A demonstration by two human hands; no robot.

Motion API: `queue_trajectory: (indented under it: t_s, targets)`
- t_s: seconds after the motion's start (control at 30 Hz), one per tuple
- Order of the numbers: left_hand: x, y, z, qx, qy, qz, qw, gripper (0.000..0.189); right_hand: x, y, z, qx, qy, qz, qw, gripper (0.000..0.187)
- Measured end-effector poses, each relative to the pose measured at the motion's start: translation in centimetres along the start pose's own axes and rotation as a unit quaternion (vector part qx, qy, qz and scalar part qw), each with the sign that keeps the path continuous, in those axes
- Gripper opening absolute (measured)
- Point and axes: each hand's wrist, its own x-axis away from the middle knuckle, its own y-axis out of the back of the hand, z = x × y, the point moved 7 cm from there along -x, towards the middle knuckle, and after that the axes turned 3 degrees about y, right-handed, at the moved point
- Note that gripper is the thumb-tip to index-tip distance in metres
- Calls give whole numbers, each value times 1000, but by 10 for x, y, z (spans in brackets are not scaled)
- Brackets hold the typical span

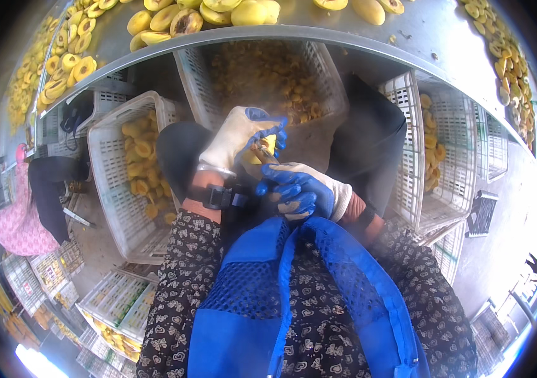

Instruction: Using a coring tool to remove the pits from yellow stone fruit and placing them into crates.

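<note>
My left hand (249, 130), in a white glove with a blue coated palm, holds a yellow stone fruit (270, 140), likely a peach. My right hand (304, 189), gloved the same way, is closed around a slim tool. The brownish end of the tool (264, 152) meets the fruit. The fingers hide the tool's handle, so I cannot tell its exact kind. Both hands are above my lap, between my knees. Beyond them, a white plastic crate (332, 80) on the floor holds many brown and yellow fruit pieces.
A metal table (292, 14) with cut yellow fruit (186, 22) crosses the front. One slatted crate (108, 189) of fruit halves stands left, another (448, 179) right. Farther left sits a person in a pink patterned top (22, 212). Stacked crates (117, 302) stand behind on the left.
</note>
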Motion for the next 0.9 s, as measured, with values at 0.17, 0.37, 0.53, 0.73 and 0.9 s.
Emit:
queue_trajectory:
  t_s: [0.17, 0.37, 0.53, 0.73, 0.9]
  targets:
    - [-1, -9, -6, 104, -52, 69, 991, 23, -4, -8, 1, -98, 45, 150, 983, 39]
    - [8, 30, -44, -17, -316, -168, 933, 38, -6, -45, 27, -81, 100, 277, 952, 41]
    - [32, 59, -81, -20, -334, -272, 902, 40, 3, -49, 74, 95, 198, 98, 971, 36]
    - [136, 146, -94, -173, -417, -441, 775, 21, 12, 0, 118, 530, 244, -325, 745, 31]
    - [176, 216, -90, -285, -161, -657, 679, 27, 31, -18, 128, 685, 272, -396, 547, 36]
